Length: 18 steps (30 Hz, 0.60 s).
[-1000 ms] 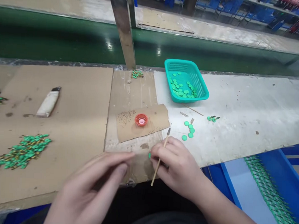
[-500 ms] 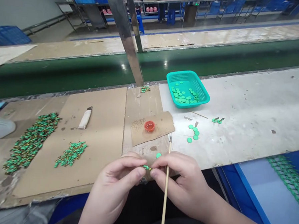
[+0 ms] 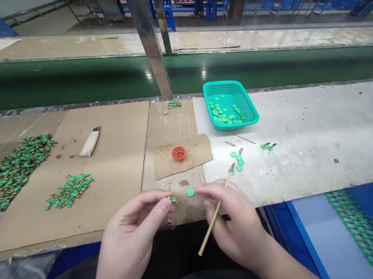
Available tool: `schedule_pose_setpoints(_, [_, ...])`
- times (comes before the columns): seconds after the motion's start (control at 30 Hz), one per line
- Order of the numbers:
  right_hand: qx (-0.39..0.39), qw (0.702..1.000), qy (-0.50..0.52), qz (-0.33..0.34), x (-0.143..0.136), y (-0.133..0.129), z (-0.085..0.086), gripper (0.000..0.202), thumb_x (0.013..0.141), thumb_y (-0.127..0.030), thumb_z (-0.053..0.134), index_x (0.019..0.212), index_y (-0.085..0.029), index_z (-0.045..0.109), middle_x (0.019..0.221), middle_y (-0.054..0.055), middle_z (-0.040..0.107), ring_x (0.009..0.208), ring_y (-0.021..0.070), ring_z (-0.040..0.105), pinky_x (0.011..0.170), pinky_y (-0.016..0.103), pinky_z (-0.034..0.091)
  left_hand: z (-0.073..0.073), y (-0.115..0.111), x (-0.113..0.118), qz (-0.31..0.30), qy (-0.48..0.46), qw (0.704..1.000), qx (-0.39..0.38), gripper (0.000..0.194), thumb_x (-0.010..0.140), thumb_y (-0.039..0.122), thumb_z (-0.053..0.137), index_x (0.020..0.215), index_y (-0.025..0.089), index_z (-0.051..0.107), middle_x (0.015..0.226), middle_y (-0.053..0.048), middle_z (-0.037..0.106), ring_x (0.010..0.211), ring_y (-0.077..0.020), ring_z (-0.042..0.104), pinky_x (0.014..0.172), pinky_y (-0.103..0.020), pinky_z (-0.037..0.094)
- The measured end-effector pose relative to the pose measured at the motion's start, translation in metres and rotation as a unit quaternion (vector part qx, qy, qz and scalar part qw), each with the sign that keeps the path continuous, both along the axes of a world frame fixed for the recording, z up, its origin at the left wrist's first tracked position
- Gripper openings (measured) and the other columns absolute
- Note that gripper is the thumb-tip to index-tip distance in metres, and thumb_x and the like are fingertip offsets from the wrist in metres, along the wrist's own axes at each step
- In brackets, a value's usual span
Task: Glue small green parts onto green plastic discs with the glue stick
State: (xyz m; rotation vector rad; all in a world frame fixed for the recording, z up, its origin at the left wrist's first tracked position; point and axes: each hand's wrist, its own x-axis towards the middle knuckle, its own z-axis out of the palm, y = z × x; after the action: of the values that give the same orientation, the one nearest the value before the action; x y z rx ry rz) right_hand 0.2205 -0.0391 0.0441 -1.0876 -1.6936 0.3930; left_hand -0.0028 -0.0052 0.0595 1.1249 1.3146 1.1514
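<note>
Between thumb and index finger, my left hand [image 3: 140, 224] pinches a small green and gold piece [image 3: 172, 199]. My right hand [image 3: 235, 221] holds a thin wooden brush [image 3: 211, 228], its dark tip pointing away from me. The right index fingertip is at the edge of a green disc [image 3: 190, 192] lying near the table's front edge. A red cup [image 3: 178, 153] with liquid stands on a cardboard scrap [image 3: 198, 153]. Several loose green discs [image 3: 240, 162] lie beyond the right hand, and two discs with dark pieces on them [image 3: 270, 147] sit farther right.
A teal basket [image 3: 253, 114] holds green discs at the back. Left are a large pile [image 3: 19, 168] and a smaller pile [image 3: 69, 190] of green-gold pieces, and a white-handled tool [image 3: 91, 142]. A metal post [image 3: 150, 42] rises behind; a small cluster [image 3: 174, 104] lies at its foot.
My right hand has moved away from my left, its index finger stretching to the green disc. The brush has tilted right. The view has shifted, so the table items appear farther left.
</note>
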Motion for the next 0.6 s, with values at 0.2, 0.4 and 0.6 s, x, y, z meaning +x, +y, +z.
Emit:
schedule_pose_setpoints(0.2, [-0.077, 0.993, 0.086, 0.01, 0.029, -0.003, 0.005, 0.031, 0.13, -0.04, 0.055, 0.138, -0.025, 0.08, 0.093, 0.001, 0.082, 0.082, 0.0178, 0.079, 0.076, 0.032, 0.066, -0.007, 0.018, -0.012, -0.121, 0.188, 0.968, 0.115, 0.023, 0.103, 0.053, 0.09, 0.098, 0.032, 0.097, 0.105, -0.007, 0.091, 0.093, -0.0244, 0.087, 0.088, -0.032, 0.076])
schedule_pose_setpoints(0.4, [-0.12, 0.987, 0.11, 0.004, 0.026, 0.004, 0.012, 0.023, 0.127, -0.027, 0.06, 0.119, -0.024, 0.081, 0.08, -0.003, 0.075, 0.067, 0.0125, 0.072, 0.065, 0.025, 0.061, -0.012, 0.023, -0.008, -0.132, 0.205, 0.964, 0.104, 0.021, 0.104, 0.054, 0.09, 0.105, 0.034, 0.097, 0.11, -0.006, 0.092, 0.098, -0.0252, 0.088, 0.096, -0.035, 0.075])
schedule_pose_setpoints(0.6, [-0.134, 0.988, -0.046, 0.054, 0.04, 0.007, 0.018, 0.064, 0.119, -0.009, 0.049, 0.181, -0.027, 0.053, 0.14, 0.012, 0.086, 0.119, 0.0237, 0.084, 0.11, 0.045, 0.074, -0.012, 0.024, -0.009, -0.13, 0.172, 0.974, 0.066, 0.022, 0.103, 0.056, 0.091, 0.105, 0.035, 0.097, 0.108, -0.005, 0.092, 0.093, -0.022, 0.087, 0.09, -0.029, 0.073])
